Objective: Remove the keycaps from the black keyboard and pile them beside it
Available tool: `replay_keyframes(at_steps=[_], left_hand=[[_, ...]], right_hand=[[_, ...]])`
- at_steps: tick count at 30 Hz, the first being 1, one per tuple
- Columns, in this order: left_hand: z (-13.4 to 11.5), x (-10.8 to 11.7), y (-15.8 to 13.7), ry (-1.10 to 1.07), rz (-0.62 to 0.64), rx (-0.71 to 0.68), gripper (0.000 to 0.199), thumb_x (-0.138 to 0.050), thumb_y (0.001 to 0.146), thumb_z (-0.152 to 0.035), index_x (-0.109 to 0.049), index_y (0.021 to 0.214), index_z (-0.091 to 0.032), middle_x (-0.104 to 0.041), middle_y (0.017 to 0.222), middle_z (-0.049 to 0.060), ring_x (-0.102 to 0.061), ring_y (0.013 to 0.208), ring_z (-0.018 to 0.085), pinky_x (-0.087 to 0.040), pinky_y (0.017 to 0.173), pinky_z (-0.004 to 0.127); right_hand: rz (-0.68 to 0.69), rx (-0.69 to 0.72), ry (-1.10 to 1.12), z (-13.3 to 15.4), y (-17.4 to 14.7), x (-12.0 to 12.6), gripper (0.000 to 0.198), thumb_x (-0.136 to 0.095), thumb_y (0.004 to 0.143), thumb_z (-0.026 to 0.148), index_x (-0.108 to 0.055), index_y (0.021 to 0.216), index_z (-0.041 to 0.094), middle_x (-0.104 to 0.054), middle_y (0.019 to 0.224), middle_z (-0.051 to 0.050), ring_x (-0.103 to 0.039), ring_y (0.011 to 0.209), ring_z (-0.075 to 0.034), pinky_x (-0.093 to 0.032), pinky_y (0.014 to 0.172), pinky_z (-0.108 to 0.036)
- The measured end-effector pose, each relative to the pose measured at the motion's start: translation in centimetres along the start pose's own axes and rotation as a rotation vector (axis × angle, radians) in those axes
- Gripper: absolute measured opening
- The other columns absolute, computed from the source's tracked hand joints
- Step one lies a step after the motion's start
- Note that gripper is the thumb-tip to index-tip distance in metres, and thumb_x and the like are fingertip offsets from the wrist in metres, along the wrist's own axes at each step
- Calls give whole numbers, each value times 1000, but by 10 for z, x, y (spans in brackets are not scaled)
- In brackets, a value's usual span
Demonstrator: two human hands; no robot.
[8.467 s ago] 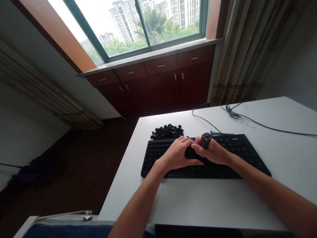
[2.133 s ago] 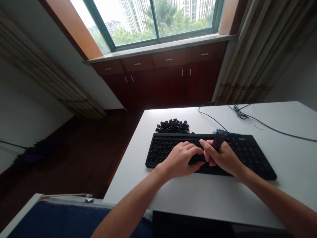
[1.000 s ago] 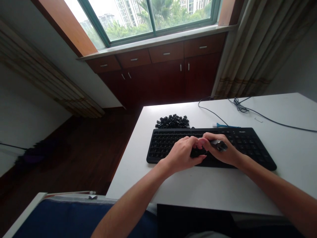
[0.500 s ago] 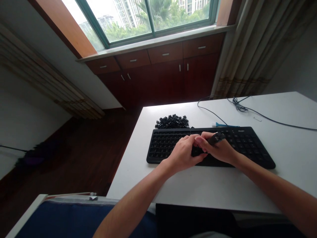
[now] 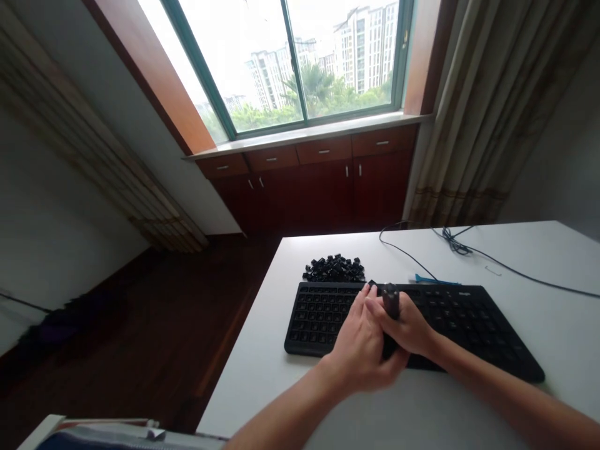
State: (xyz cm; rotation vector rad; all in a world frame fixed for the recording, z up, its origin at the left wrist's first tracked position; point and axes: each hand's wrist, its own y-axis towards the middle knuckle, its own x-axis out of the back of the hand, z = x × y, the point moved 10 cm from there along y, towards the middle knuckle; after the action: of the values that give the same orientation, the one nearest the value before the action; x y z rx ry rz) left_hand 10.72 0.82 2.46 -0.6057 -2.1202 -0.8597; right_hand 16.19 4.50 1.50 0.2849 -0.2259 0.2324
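Over the flat black keyboard (image 5: 473, 325), the right grip (image 5: 409, 324) clasps a rounded handle (image 5: 390, 301); the left grip (image 5: 362, 350) is unclear.

Left hand (image 5: 362, 344) and right hand (image 5: 404, 322) hide the middle of the keyboard (image 5: 473, 319) and the lower end of the dark-handled tool (image 5: 390, 301); the cable (image 5: 525, 270) and near right corner of the desk (image 5: 450, 415) are cut off.

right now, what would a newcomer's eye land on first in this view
Probably the left hand and right hand, together over the black keyboard, the right gripping a dark handle. Next, the heap of black keycaps behind the keyboard's left part, and the bright window beyond the white desk.
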Motion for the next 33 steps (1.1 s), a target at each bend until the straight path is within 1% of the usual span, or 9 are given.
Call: replay_keyframes(at_steps=[5, 9, 15, 20, 24, 26, 29, 31, 33], left_hand=[[9, -27, -15, 0, -8, 17, 101, -66, 76, -43, -14, 157, -13, -30, 160, 22, -31, 147, 45, -31, 121, 63], [23, -54, -24, -193, -57, 91, 116, -68, 79, -56, 5, 158, -11, -33, 157, 26, -36, 144, 46, -41, 116, 59], [32, -58, -14, -288, -98, 208, 104, -68, 76, -72, -29, 155, -17, -51, 144, 22, -53, 131, 44, -48, 109, 56], [33, -62, -7, -285, -82, 222, 110, -77, 69, -70, -33, 154, -15, -57, 137, 23, -59, 122, 44, -53, 103, 54], [49, -83, -10, -239, 1, 395, 99, -72, 80, -58, -27, 157, -14, -47, 149, 26, -53, 132, 45, -48, 109, 56], [49, -81, -10, -231, 1, 412, 108, -75, 78, -56, -18, 159, -12, -36, 157, 27, -43, 140, 46, -43, 114, 57], [25, -59, -5, -302, -13, 245, 133, -85, 64, -61, -6, 160, -12, -31, 159, 26, -36, 146, 44, -39, 118, 53], [14, -35, -4, -329, -61, 185, 121, -81, 72, -60, -9, 160, -17, -38, 157, 20, -41, 144, 37, -39, 120, 51], [17, -17, -4, -309, -70, 230, 108, -86, 70, -52, -26, 155, -23, -48, 151, 13, -50, 137, 33, -44, 116, 47]], right_hand=[[-85, -16, 23, -7, -7, 5, 47, -53, 97, 51, -52, 61, 20, -46, 56, 1, -43, 53, -15, -43, 53, -29], [-138, -15, -3, -11, -8, 6, 51, -50, 96, 55, -46, 58, 21, -42, 56, 1, -39, 52, -14, -39, 48, -26], [-172, -18, -5, -15, -9, 5, 56, -51, 93, 60, -40, 55, 21, -32, 51, 2, -30, 47, -13, -26, 42, -29], [-231, 14, 41, -8, -12, 9, 58, -57, 90, 62, -39, 52, 22, -31, 47, 2, -28, 43, -13, -23, 41, -31], [-316, -71, 131, -11, -15, 17, 57, -52, 92, 62, -40, 53, 23, -34, 46, 2, -33, 42, -15, -26, 42, -32], [-314, -89, 152, -12, -14, 18, 55, -51, 94, 60, -40, 54, 23, -35, 47, 2, -34, 43, -15, -28, 43, -32], [-268, -60, 108, -9, -10, 19, 52, -51, 96, 56, -41, 56, 23, -37, 51, 2, -35, 47, -14, -31, 45, -29], [-271, -56, 105, -10, -8, 23, 49, -53, 96, 53, -45, 58, 22, -40, 53, 2, -37, 49, -13, -33, 46, -27], [-354, -75, 114, -14, -9, 34, 49, -55, 95, 52, -48, 58, 21, -39, 50, 4, -36, 47, -12, -33, 45, -26]])
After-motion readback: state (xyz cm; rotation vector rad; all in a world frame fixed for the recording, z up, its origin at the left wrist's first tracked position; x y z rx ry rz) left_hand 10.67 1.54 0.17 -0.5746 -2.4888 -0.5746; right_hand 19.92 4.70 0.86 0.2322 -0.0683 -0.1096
